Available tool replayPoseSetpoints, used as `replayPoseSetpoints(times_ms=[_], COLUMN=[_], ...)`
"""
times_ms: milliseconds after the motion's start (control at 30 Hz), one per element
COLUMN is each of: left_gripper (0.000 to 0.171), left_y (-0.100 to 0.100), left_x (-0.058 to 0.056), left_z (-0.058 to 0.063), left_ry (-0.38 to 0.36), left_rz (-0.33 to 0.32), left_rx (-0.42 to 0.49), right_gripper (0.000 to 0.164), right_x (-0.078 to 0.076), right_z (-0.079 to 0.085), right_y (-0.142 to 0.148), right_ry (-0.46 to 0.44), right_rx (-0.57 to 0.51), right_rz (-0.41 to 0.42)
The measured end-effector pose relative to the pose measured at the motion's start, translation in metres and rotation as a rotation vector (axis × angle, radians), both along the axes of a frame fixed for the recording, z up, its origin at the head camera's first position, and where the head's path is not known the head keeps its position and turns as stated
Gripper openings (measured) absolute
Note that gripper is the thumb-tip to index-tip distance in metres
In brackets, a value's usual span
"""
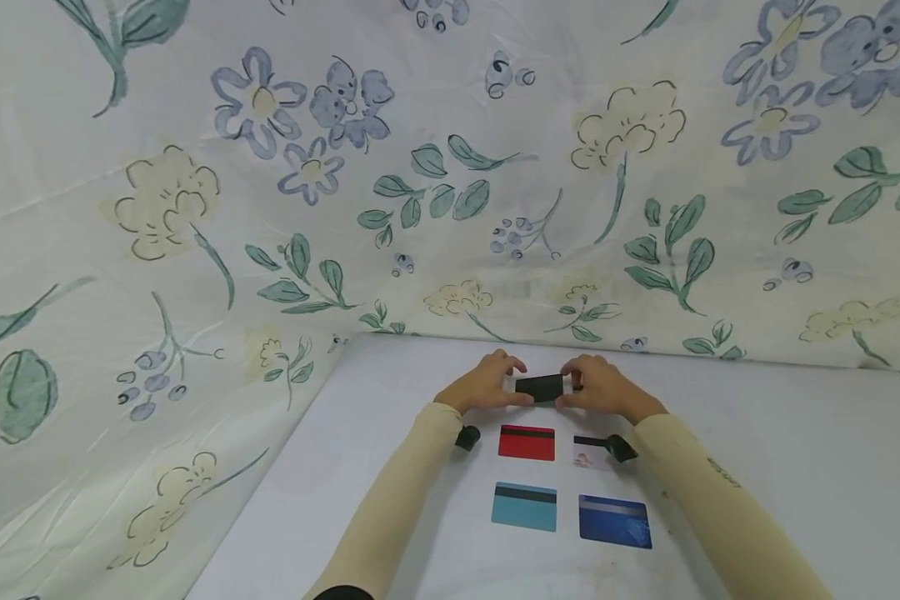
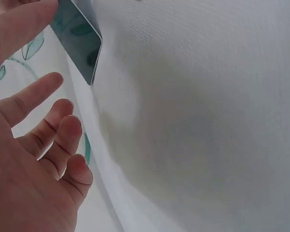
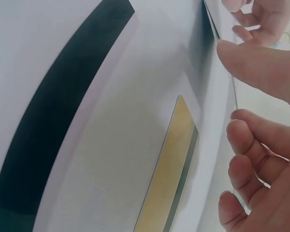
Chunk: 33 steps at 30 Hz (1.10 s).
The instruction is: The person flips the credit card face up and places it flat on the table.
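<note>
Near the far side of the table, a dark card (image 1: pixel 540 388) with a glossy face is held up, tilted, between two hands. My left hand (image 1: pixel 487 383) grips its left end, thumb low and curled fingers above. At the other end, my right hand (image 1: pixel 600 387) holds it the same way. The left wrist view shows the left thumb against the card (image 2: pixel 79 41), the other fingers bent below it. In the right wrist view the right thumb touches the card's edge. A yellow card (image 3: pixel 171 169) with a dark stripe lies near the right hand; that hand mostly hides it in the head view.
Nearer me on the white table (image 1: pixel 307 500) lie a red card (image 1: pixel 527 443), a teal card (image 1: pixel 525 507) and a blue card (image 1: pixel 615 522). A pale card (image 1: pixel 588 455) with a black stripe is partly covered by the right wrist camera (image 1: pixel 619 448). Flowered cloth (image 1: pixel 390 250) hangs behind.
</note>
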<state>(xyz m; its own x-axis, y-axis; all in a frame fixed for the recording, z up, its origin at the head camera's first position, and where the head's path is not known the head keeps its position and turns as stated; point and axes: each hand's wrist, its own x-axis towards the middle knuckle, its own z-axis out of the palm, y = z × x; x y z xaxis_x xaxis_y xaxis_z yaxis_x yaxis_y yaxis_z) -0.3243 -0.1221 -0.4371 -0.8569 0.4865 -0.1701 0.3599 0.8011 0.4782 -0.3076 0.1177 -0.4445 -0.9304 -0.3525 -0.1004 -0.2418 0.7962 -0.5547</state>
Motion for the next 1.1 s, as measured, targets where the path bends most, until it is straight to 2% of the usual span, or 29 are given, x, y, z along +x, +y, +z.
replayPoseSetpoints(times_ms=[467,1100], left_gripper=[0.068,0.069], left_y=[0.011,0.019], left_x=[-0.003,-0.005], left_z=[0.005,0.003], left_ry=[0.013,0.067], left_rz=[-0.051,-0.131], left_rx=[-0.024,-0.027], right_gripper=[0.058,0.056], right_x=[0.002,0.005], right_z=[0.005,0.01], right_y=[0.001,-0.003], right_ry=[0.03,0.034], right_rx=[-0.009,-0.026], right_rz=[-0.004,0.002])
